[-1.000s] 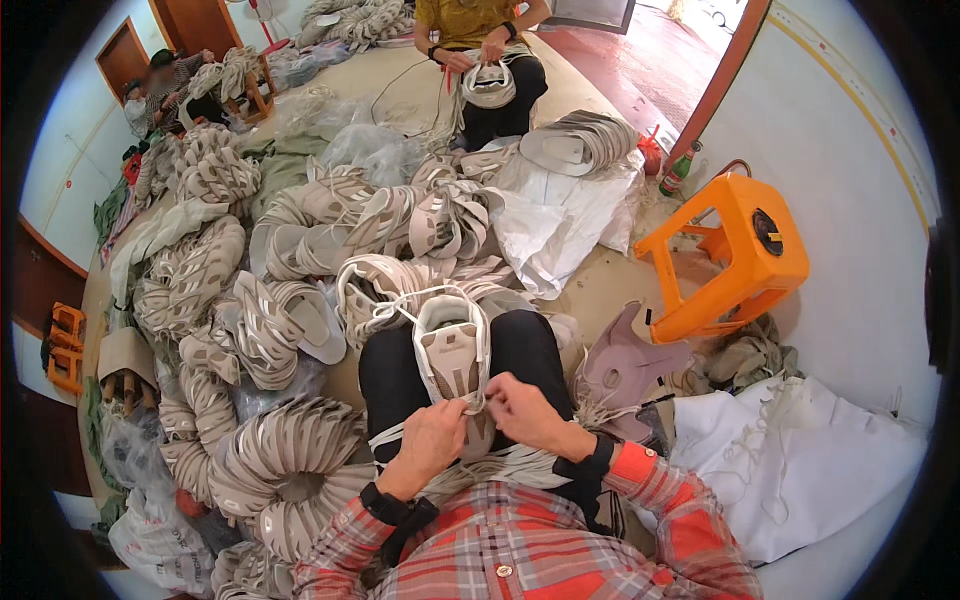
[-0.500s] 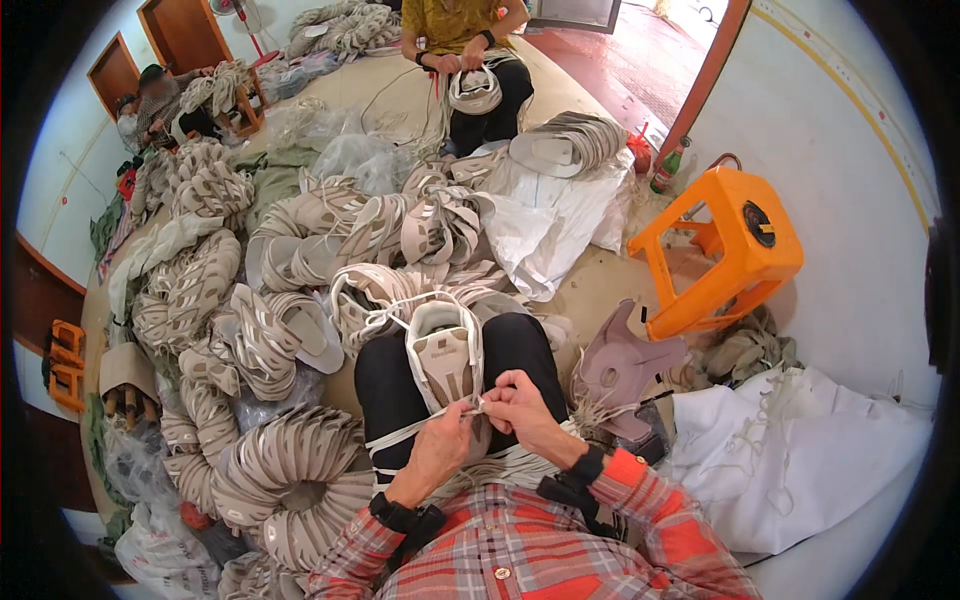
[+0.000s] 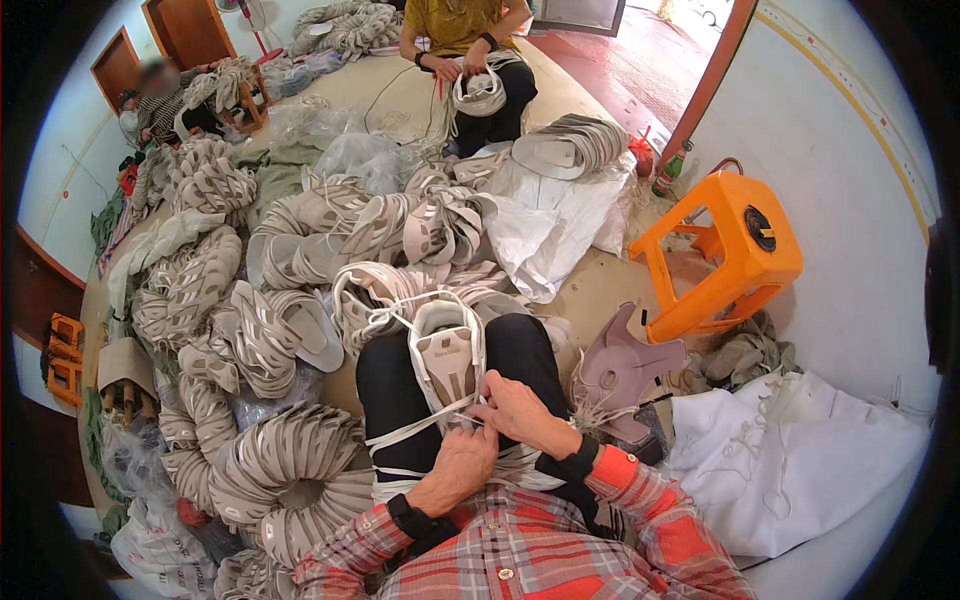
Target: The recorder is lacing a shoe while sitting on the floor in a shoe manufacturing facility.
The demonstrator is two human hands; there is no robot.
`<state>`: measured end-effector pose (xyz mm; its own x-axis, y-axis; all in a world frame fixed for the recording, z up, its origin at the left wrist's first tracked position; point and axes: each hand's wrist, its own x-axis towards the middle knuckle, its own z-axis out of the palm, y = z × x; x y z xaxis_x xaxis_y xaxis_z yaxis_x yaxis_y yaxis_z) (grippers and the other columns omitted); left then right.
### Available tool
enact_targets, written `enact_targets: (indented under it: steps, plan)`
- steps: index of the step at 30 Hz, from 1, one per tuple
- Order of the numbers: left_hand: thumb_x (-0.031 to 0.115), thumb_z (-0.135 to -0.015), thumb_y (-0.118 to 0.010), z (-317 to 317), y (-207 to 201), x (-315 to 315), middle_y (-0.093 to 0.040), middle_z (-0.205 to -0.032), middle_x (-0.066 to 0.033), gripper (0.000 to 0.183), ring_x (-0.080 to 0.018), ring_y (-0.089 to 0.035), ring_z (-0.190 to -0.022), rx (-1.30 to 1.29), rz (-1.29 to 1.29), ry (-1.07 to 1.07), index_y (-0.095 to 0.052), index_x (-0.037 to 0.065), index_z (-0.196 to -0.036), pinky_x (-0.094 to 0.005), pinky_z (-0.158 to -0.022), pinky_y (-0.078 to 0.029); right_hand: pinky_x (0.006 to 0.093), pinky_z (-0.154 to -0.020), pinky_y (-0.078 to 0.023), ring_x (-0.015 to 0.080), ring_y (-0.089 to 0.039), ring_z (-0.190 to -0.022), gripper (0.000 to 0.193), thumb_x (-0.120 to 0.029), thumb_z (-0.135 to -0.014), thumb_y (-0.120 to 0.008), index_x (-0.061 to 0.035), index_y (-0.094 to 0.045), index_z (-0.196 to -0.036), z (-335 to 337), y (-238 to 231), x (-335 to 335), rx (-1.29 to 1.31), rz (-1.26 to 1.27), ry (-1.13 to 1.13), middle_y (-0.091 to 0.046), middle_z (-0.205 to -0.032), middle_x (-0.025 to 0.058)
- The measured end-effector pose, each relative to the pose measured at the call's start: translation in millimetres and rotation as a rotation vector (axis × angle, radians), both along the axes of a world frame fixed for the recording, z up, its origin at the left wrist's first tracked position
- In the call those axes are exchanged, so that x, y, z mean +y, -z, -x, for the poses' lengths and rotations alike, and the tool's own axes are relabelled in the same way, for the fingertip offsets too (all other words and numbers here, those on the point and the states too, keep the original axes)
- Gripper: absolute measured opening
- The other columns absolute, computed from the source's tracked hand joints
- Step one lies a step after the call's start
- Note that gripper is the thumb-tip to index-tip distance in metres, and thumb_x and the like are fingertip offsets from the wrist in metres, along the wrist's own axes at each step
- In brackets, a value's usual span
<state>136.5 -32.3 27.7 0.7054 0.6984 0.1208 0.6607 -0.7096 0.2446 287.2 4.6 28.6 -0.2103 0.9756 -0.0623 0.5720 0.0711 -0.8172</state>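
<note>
A beige and white shoe upper (image 3: 447,352) lies between my dark-trousered thighs, its collar pointing away from me. White shoelaces (image 3: 400,434) run from it across my left thigh. My left hand (image 3: 462,466) is closed at the upper's near end, fingers pinching a shoelace. Just above and to the right, my right hand (image 3: 522,412) has its fingers bent at the right lacing edge, closed on a shoelace. The fingertips of both hands nearly meet; the exact strand in each is partly hidden.
Rings and stacks of shoe uppers (image 3: 290,480) crowd the left and front. An orange stool (image 3: 765,225) lies tipped at right, beside a mauve plastic piece (image 3: 625,365) and white cloth (image 3: 770,460). Ahead, a co-worker's hands (image 3: 465,68) handle another upper.
My left hand has moved down and slightly right, turning its back upward. My right hand has shifted down toward the lacing edge. The shoelace between them now lies closer to the upper.
</note>
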Motion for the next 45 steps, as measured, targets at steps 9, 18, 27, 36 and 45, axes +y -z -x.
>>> enact_targets:
  steps: [9,18,27,36,45]
  plan:
    - [0.010,-0.075,-0.058,47,-17,30,-0.052,-0.076,-0.0079,0.012,-0.0244,-0.051,-0.075,-0.140,-0.111,-0.289,-0.054,0.005,-0.086,-0.0374,-0.067,-0.039,0.0445,-0.061,-0.050,0.0403,-0.060,-0.069,0.013,-0.001,-0.075,-0.052,0.0037,-0.047,-0.086,-1,4,0,-0.229,-0.223,-0.144,-0.057,-0.077,0.0244]
    - [0.013,-0.081,-0.055,31,-33,54,-0.056,-0.073,-0.0147,0.009,-0.0349,-0.056,-0.073,-0.329,0.251,-0.334,-0.052,0.004,-0.079,-0.0428,-0.064,-0.044,0.0397,-0.059,-0.051,0.0348,-0.061,-0.067,0.012,-0.002,-0.074,-0.054,0.0026,-0.049,-0.084,-3,7,-3,-0.320,-0.293,-0.194,-0.056,-0.076,0.0186]
    - [0.026,-0.078,-0.060,-1,-28,68,-0.062,-0.068,-0.0171,0.023,-0.0383,-0.061,-0.067,-0.059,0.293,-0.461,-0.060,0.004,-0.073,-0.0459,-0.060,-0.048,0.0471,-0.063,-0.049,0.0430,-0.059,-0.066,0.019,-0.016,-0.073,-0.056,0.0020,-0.055,-0.068,-21,-16,-19,-0.168,0.136,0.131,-0.058,-0.064,0.0252]
    - [0.026,-0.081,-0.054,0,-37,71,-0.063,-0.072,-0.0194,0.024,-0.0384,-0.061,-0.071,-0.002,0.408,-0.404,-0.062,0.003,-0.078,-0.0456,-0.065,-0.048,0.0445,-0.058,-0.050,0.0371,-0.062,-0.064,0.012,-0.013,-0.074,-0.055,-0.0008,-0.054,-0.076,-9,4,-11,-0.356,-0.082,0.002,-0.062,-0.068,0.0217]
    - [0.026,-0.080,-0.056,60,-75,86,-0.063,-0.070,-0.0149,0.019,-0.0332,-0.062,-0.069,-0.108,0.404,-0.295,-0.065,0.009,-0.081,-0.0416,-0.060,-0.049,0.0301,-0.036,-0.044,0.0169,-0.055,-0.038,0.022,-0.014,-0.080,-0.053,0.0041,-0.059,-0.069,-25,-28,14,0.104,0.528,0.104,-0.058,-0.055,0.0099]
